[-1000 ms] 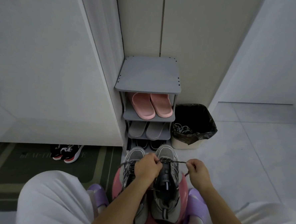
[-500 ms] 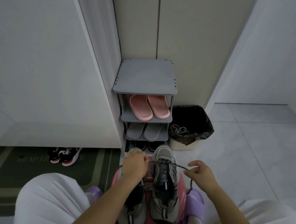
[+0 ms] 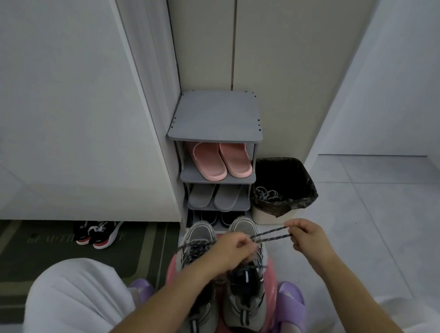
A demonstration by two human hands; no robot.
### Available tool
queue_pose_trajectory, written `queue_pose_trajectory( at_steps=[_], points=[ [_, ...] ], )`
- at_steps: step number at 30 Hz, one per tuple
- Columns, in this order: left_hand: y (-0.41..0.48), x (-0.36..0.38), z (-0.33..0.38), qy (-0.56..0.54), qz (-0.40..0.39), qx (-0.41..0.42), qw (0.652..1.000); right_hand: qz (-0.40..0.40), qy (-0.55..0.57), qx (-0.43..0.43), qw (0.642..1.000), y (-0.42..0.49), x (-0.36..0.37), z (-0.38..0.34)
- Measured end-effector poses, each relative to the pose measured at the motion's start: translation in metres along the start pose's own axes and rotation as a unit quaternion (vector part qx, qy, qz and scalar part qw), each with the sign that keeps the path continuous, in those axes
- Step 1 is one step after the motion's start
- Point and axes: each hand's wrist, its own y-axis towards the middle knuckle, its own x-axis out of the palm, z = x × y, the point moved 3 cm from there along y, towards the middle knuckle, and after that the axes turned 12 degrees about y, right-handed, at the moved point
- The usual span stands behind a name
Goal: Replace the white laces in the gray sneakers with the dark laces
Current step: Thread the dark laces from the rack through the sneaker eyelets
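Behind the gray sneakers [image 3: 246,304], shoe rack [image 3: 216,117], lined bin [image 3: 263,216] beside it; left hand [image 3: 232,249] and right hand [image 3: 308,236] pinching dark lace [image 3: 271,235]

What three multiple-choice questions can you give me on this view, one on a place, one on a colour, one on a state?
1. Where are the pink slippers?
A. On the mat
B. On the rack, just under its top board
C. On the person's feet

2. What colour is the bin liner?
A. White
B. Pink
C. Black

3. What is the right hand doing?
A. Pinching the dark lace
B. Resting flat on a knee
C. Holding a slipper

Answers:
1 B: they sit side by side on the shelf below the top board.
2 C: the bag folded over the bin's rim is black.
3 A: its fingers pinch the lace, which runs across to the left hand.
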Motion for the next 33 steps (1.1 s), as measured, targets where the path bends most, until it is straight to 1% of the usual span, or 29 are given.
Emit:
queue_pose_trajectory(
  at_steps=[1, 3, 6, 7, 8, 9, 10, 11, 12, 13, 14, 15, 16, 18, 20, 23, 25, 28, 33],
  points=[
    [-0.003, -0.008, -0.004, 0.017, -0.004, -0.009, 1.0, 0.007, -0.073, -0.014, 0.997, 0.005, -0.006, 0.004],
    [-0.006, -0.024, -0.016, 0.056, -0.028, -0.036, 0.997, 0.017, -0.191, -0.036, 0.981, 0.014, -0.014, 0.011],
    [-0.014, -0.041, -0.033, 0.145, -0.065, -0.072, 0.985, 0.012, -0.29, -0.032, 0.957, 0.021, -0.016, 0.014],
    [-0.016, -0.045, -0.038, 0.17, -0.062, -0.076, 0.98, 0.006, -0.323, -0.022, 0.946, 0.022, -0.015, 0.015],
    [-0.017, -0.048, -0.04, 0.188, -0.048, -0.076, 0.978, 0.0, -0.371, -0.022, 0.928, 0.021, -0.012, 0.015],
    [-0.018, -0.05, -0.039, 0.195, -0.031, -0.073, 0.978, -0.004, -0.418, -0.042, 0.907, 0.018, -0.007, 0.014],
    [-0.017, -0.049, -0.037, 0.192, -0.012, -0.068, 0.979, -0.014, -0.441, -0.08, 0.894, 0.013, 0.001, 0.011],
    [-0.016, -0.047, -0.032, 0.181, 0.003, -0.062, 0.982, -0.036, -0.43, -0.122, 0.894, 0.006, 0.013, 0.008],
    [-0.013, -0.043, -0.027, 0.17, 0.015, -0.055, 0.984, -0.072, -0.399, -0.152, 0.901, -0.003, 0.025, 0.005],
    [-0.008, -0.037, -0.021, 0.168, 0.024, -0.05, 0.984, -0.113, -0.358, -0.151, 0.914, -0.013, 0.038, 0.003],
    [-0.004, -0.031, -0.016, 0.173, 0.037, -0.046, 0.983, -0.156, -0.317, -0.128, 0.927, -0.023, 0.05, 0.003],
    [0.001, -0.026, -0.011, 0.188, 0.052, -0.045, 0.98, -0.193, -0.289, -0.103, 0.932, -0.031, 0.059, 0.004],
    [0.005, -0.022, -0.007, 0.213, 0.07, -0.048, 0.973, -0.213, -0.275, -0.089, 0.933, -0.034, 0.065, 0.007],
    [0.014, -0.015, -0.005, 0.268, 0.104, -0.047, 0.956, -0.199, -0.251, -0.076, 0.944, -0.029, 0.062, 0.014],
    [0.019, -0.008, -0.008, 0.289, 0.112, -0.046, 0.95, -0.145, -0.249, -0.062, 0.955, -0.017, 0.048, 0.019],
    [0.026, 0.005, -0.016, 0.295, 0.103, -0.051, 0.948, -0.091, -0.308, -0.057, 0.945, -0.003, 0.032, 0.025],
    [0.029, 0.013, -0.021, 0.3, 0.103, -0.051, 0.947, -0.087, -0.33, -0.055, 0.938, 0.004, 0.031, 0.029],
    [0.033, 0.02, -0.027, 0.296, 0.1, -0.06, 0.948, -0.103, -0.387, -0.071, 0.913, 0.011, 0.037, 0.034],
    [0.034, 0.024, -0.029, 0.282, 0.088, -0.071, 0.953, -0.113, -0.403, -0.111, 0.901, 0.013, 0.042, 0.037]
  ],
)
